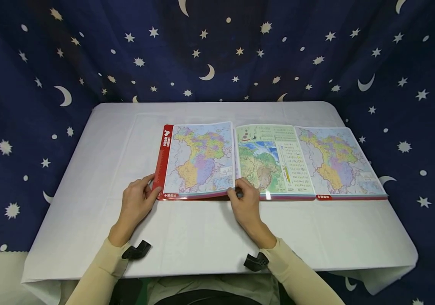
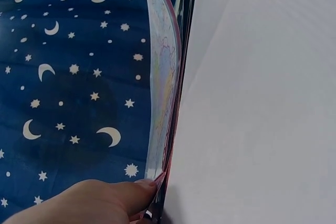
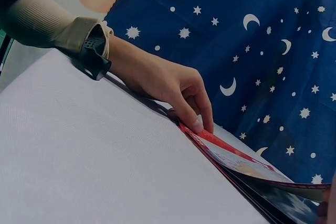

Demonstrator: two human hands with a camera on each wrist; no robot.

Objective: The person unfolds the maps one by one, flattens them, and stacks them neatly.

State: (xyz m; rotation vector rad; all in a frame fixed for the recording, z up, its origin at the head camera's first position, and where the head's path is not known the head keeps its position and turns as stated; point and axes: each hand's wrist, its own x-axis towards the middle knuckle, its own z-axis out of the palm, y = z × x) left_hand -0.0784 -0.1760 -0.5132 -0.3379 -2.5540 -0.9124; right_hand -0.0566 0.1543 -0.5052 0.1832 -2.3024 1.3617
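Observation:
A glossy folding map (image 1: 202, 156) lies spread across the table, its panels side by side. At its left end a red strip (image 1: 162, 161) borders a panel with a coloured political map. My left hand (image 1: 137, 199) pinches that panel's lower left corner between thumb and fingers; the left wrist view shows the thumb (image 2: 134, 195) on top. My right hand (image 1: 245, 203) pinches the same panel's lower right corner. This side bows upward, apart from the dark layer (image 3: 286, 203) beneath it in the right wrist view. Only fingers of the right hand show there, at the frame's edge.
Further right lie a green panel with a relief map (image 1: 261, 165) and another political map panel (image 1: 335, 161), close to the table's right edge. A white cloth covers the table (image 1: 194, 237). Dark blue star-and-moon curtains (image 1: 225, 51) hang around it.

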